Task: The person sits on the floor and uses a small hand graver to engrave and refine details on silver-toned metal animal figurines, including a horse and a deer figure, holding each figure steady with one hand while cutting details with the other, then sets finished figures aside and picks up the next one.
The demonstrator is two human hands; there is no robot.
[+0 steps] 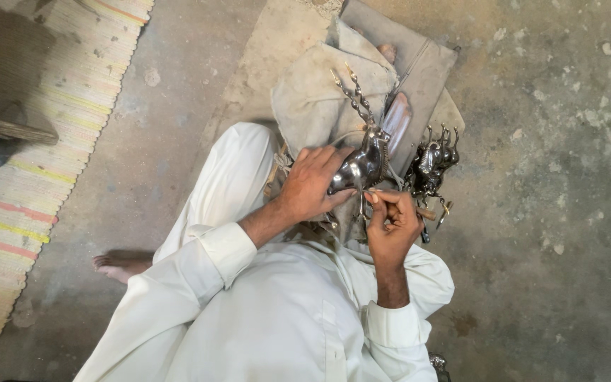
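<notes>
While my left hand [312, 185] wraps around the body of the shiny silver metal antelope figurine with long twisted horns [363, 157], I pin it down on the worn grey-beige cloth pad [312, 92] across my lap, horns pointing away from me; it looks braced that way to stop it turning. Right hand [392, 225] is curled narrow, fingertips pinched at the underside near the legs. It seems to hold a small tool there, but I can't tell what; too small. The pad probably protects my white clothing and gives a soft rest. Just right of the held piece, a cluster of similar dark metal horned figurines [433, 166] lies on the pad's edge, within reach. Bare concrete floor [546, 212] all around, striped woven mat [30, 141] off to my left.
</notes>
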